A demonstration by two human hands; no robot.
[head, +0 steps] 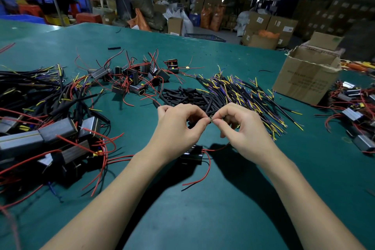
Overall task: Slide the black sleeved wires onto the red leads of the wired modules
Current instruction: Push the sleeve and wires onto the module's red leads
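Green felt covers the bench (233, 199) in a cluttered warehouse. Both hands pinch together above a black boxy module (192, 154), left hand (178, 126) and right hand (241, 128) meeting fingertip to fingertip, likely threading a black sleeved wire onto its red lead (216, 149); the supply heap of black sleeved wires (239, 93) lies just behind, within reach.

Matt green felt-like table (233, 199), dull corrugated cardboard box (306, 79) (torn rim), modules (58, 130) cased in brushed metal

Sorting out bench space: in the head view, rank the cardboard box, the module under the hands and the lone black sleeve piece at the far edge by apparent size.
1. cardboard box
2. module
3. black sleeve piece; it lies farthest away, so it looks smaller still.
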